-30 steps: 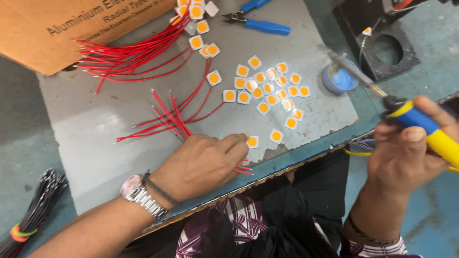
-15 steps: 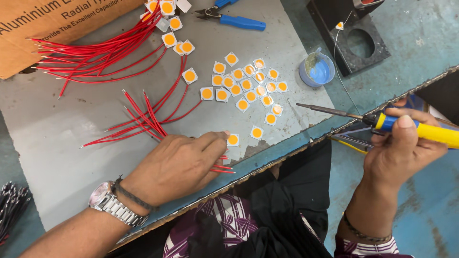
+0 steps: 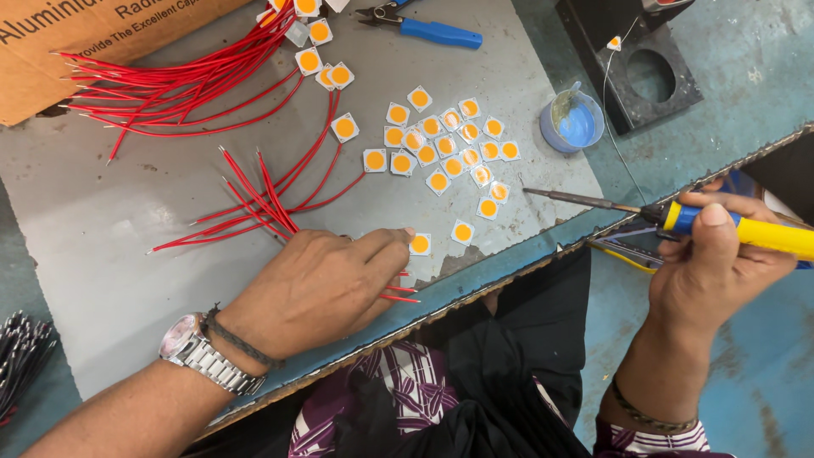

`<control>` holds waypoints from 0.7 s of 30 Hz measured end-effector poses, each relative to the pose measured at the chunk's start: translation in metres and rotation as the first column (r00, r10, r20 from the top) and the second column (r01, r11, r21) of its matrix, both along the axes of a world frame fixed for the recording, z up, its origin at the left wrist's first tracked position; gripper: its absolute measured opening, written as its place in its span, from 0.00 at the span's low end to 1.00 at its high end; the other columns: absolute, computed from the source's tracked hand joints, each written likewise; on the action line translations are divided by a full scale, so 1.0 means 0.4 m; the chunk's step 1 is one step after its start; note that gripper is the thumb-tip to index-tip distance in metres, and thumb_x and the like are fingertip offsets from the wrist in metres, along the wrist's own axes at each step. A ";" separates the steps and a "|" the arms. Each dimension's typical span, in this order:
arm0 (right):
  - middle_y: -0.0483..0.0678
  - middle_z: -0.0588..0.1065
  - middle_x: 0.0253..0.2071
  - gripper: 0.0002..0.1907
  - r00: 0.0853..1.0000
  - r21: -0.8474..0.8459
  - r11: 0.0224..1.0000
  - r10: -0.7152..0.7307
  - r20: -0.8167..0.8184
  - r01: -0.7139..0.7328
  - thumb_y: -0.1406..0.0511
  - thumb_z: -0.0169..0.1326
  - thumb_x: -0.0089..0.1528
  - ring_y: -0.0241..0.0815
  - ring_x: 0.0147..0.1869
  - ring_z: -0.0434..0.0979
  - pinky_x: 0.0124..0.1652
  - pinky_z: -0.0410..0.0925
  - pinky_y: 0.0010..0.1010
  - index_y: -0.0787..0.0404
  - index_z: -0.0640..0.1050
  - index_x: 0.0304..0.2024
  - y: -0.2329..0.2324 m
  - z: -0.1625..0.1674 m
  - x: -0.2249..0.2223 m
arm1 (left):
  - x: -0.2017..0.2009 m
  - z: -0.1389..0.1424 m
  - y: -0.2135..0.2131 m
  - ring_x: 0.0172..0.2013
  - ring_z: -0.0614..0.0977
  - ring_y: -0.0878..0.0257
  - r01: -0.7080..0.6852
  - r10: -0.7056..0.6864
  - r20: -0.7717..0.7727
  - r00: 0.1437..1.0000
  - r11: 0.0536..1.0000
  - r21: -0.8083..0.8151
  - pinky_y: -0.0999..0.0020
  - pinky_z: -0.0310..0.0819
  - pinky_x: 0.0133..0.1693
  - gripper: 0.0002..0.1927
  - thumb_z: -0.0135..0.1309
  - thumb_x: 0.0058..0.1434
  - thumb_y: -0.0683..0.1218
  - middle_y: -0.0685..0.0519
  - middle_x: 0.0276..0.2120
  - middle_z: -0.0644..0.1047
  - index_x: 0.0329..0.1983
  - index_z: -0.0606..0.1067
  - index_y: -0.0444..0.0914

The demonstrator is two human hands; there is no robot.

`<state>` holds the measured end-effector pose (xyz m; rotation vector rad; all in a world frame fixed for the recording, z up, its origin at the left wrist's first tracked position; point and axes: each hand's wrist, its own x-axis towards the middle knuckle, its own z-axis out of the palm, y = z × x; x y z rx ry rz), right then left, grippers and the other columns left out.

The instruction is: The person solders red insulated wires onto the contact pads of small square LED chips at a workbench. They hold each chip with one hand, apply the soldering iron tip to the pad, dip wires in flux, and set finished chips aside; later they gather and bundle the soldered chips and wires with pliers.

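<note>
My left hand [image 3: 318, 284] rests on the grey work sheet [image 3: 110, 263], fingers pinched on red wires [image 3: 254, 203], its fingertip touching a small white square chip with an orange centre [image 3: 420, 244]. Several more such chips [image 3: 441, 153] lie scattered beyond it. My right hand [image 3: 712, 267] grips a yellow-and-blue soldering iron [image 3: 746, 231] at the right, its dark tip [image 3: 543, 193] pointing left over the sheet's edge, apart from the chips.
A larger bundle of red wires [image 3: 170, 85] lies beside a cardboard box [image 3: 102, 34] at top left. Blue-handled pliers [image 3: 428, 30] sit at the top, a small blue pot [image 3: 572, 123] and a black block with a round hole [image 3: 649, 72] at right. Black wires [image 3: 21, 360] at far left.
The soldering iron has swung down and left, its tip now level near the sheet's edge. My left hand stays on the wires and chip; the view has shifted.
</note>
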<state>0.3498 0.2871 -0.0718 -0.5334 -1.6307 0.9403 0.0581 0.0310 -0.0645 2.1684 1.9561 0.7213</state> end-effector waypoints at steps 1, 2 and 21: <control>0.55 0.76 0.37 0.13 1.000 0.004 1.000 0.004 0.004 -0.004 0.66 0.58 0.74 0.33 0.25 0.69 0.25 0.63 0.18 0.75 0.75 0.43 -0.001 0.001 0.003 | 0.000 0.000 0.000 0.25 0.82 0.52 0.003 -0.003 0.004 1.000 1.000 0.000 0.54 0.73 0.23 0.19 0.58 0.57 0.50 0.48 0.36 0.78 0.45 0.70 0.34; 0.55 0.75 0.36 0.13 1.000 -0.002 1.000 0.004 0.000 -0.004 0.66 0.58 0.73 0.33 0.24 0.69 0.25 0.63 0.18 0.75 0.75 0.43 -0.001 0.002 0.007 | 0.000 -0.001 -0.001 0.24 0.82 0.52 0.005 -0.005 0.007 1.000 1.000 0.001 0.54 0.73 0.23 0.19 0.58 0.57 0.50 0.48 0.36 0.78 0.44 0.70 0.34; 0.56 0.74 0.32 0.16 0.981 -0.131 0.977 0.155 -0.118 -0.170 0.65 0.59 0.73 0.39 0.25 0.71 0.26 0.64 0.23 0.76 0.74 0.43 -0.051 -0.015 0.010 | 0.018 -0.016 0.000 0.26 0.81 0.52 -0.009 0.011 -0.067 0.998 1.000 0.029 0.55 0.73 0.27 0.23 0.62 0.55 0.50 0.48 0.44 0.76 0.48 0.71 0.33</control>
